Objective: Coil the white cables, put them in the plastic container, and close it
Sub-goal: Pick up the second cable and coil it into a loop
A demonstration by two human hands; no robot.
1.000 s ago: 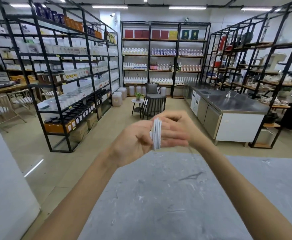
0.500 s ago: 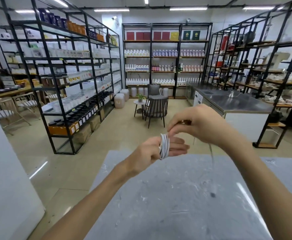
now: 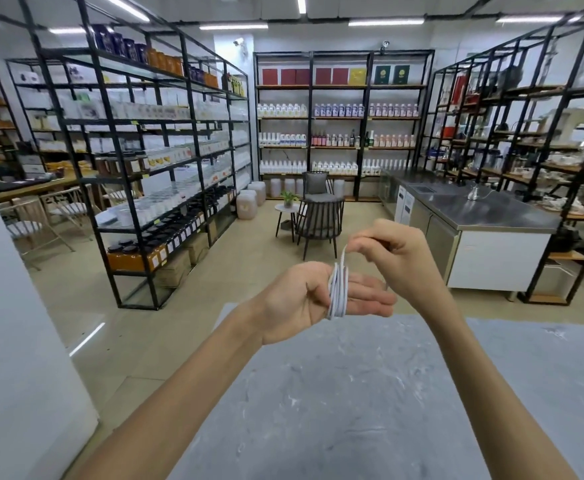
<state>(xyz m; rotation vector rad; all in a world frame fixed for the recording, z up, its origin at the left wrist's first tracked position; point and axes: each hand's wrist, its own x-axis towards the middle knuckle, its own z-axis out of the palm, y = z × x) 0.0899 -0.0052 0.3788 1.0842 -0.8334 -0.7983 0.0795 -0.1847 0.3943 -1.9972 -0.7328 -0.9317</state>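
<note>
The white cable is sitting wound in several loops around the outstretched fingers of the left hand, which is being held palm-up and flat above the far edge of the grey tabletop; that grip is open, acting as a spool instead of clasping anything. The right hand is pinching the cable's free run between thumb and fingertips just above the bundle, its grip closed on the strand. Compared with half a second ago, the right hand is now sitting higher and a little farther right of the coil, and a short taut length is rising from the loops to the pinch, where earlier it was pressed close against the bundle; a second ago both hands were overlapped around it. That lift reads as another turn being laid on. I cannot see how much loose cable is trailing, since the rest is hidden behind the right hand. The coiling appears to be well along but not finished, and no plastic container is showing in view, so stowing and closing are both remaining to be done.
</note>
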